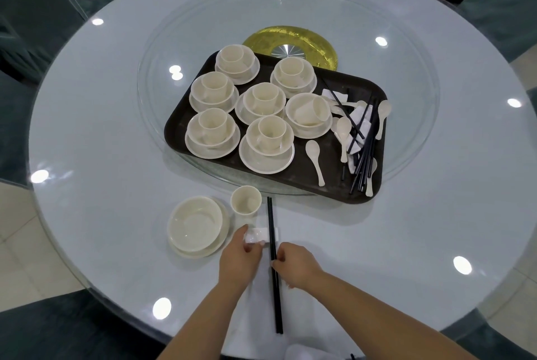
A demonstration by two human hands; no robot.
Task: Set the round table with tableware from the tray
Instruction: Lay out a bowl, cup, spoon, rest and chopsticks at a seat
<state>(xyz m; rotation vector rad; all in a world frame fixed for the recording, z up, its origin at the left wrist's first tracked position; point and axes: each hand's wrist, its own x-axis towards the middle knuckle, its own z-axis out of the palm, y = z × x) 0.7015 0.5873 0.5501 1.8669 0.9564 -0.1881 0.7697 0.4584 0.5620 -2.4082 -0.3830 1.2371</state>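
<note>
A dark tray [203, 115] sits on the glass turntable [412, 98] of the round table [87, 98]. It carries several cream plate, bowl and cup sets [266, 144], spoons [315, 159], black chopsticks [364, 153] and white rests. At the near edge stand a bowl on a plate [196, 226] and a cup [245, 201]. A pair of black chopsticks [274, 266] lies across a white chopstick rest [261, 235]. My left hand [239, 259] pinches the rest's left end. My right hand [296, 266] pinches the chopsticks from the right.
A gold disc with a silver hub [290, 42] lies at the turntable's centre behind the tray. Teal-covered chairs [26, 25] ring the table. Another glass-topped table shows at the top left.
</note>
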